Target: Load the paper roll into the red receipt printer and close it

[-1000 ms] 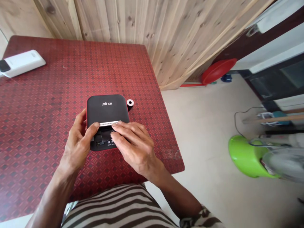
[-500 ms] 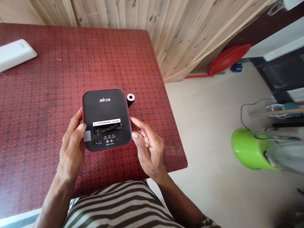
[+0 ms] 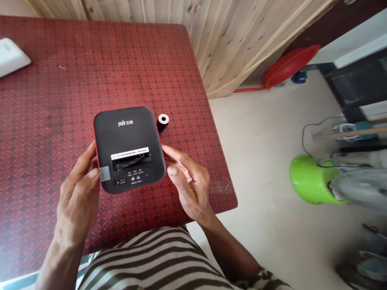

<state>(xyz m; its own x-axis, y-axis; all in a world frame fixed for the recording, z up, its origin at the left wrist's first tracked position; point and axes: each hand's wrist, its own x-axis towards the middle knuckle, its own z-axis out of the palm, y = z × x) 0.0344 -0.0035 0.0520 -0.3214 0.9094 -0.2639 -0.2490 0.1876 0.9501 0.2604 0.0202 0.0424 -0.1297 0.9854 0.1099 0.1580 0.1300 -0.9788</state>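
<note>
A black receipt printer [image 3: 127, 139] with red sides is in front of me over the table, its top facing up. White lettering, a warning label, a paper slot and small buttons show on the top. My left hand [image 3: 79, 183] is closed on its left edge, the thumb by a clear sticker [image 3: 105, 173] at the lower left corner. At the right edge, my right hand [image 3: 190, 179] has curled fingers against the side, with the thumb close to the lower right corner. Some fingertips are hidden behind the printer. Just beyond its right side stands a paper roll [image 3: 163, 121], dark outside with a white end.
The red patterned table [image 3: 75, 80] ends at a right edge above a pale floor. A white object [image 3: 12, 58] lies at the far left. Wooden panelling [image 3: 157, 14] rises behind. On the floor are a green stool [image 3: 308, 179] and a red basin [image 3: 290, 66].
The printer has shifted left relative to the paper roll and looks larger and slightly turned. Both hands have stayed at its sides. My view has shifted slightly.
</note>
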